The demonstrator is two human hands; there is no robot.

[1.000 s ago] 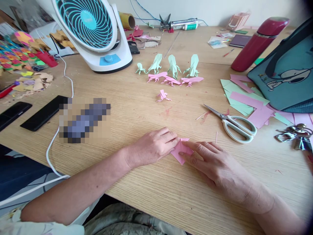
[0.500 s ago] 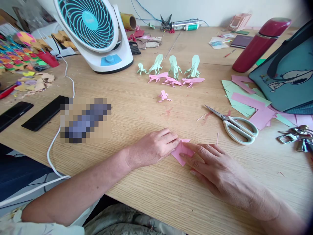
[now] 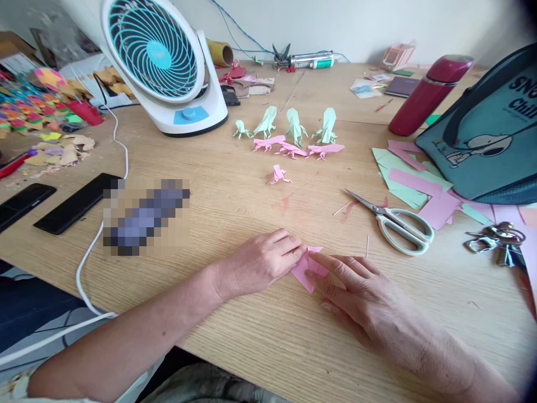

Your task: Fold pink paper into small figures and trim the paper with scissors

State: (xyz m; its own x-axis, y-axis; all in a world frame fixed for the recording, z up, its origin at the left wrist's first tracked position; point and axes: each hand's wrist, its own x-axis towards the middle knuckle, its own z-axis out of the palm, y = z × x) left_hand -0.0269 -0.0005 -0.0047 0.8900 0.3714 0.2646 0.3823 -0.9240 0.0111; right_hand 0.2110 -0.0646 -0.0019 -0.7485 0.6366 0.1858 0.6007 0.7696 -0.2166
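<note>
A small folded piece of pink paper (image 3: 305,275) lies on the table between my two hands. My left hand (image 3: 266,260) is closed on the paper's left upper edge, its fingertips bunched together. From the other side my right hand (image 3: 356,291) holds the paper, with the index finger and thumb pressing on its face. The fingers cover part of the sheet, so its exact folds are hard to make out. Beyond my hands stands a pink origami figure (image 3: 279,174). Farther back are more pink origami figures (image 3: 325,150) and several pale green ones (image 3: 329,126).
Scissors (image 3: 403,229) lie right of my hands, near keys (image 3: 501,238). Pink and green paper strips (image 3: 398,179) spread beside a teal bag (image 3: 482,129) and a red flask (image 3: 425,101). Left are a fan (image 3: 199,115), a phone (image 3: 25,204), a black slab (image 3: 78,202) and a white cable (image 3: 84,280).
The whole view has shifted a little, so most things sit slightly lower, and those on the right have moved left. My right index finger has slid toward the paper's upper edge, near my left fingertips.
</note>
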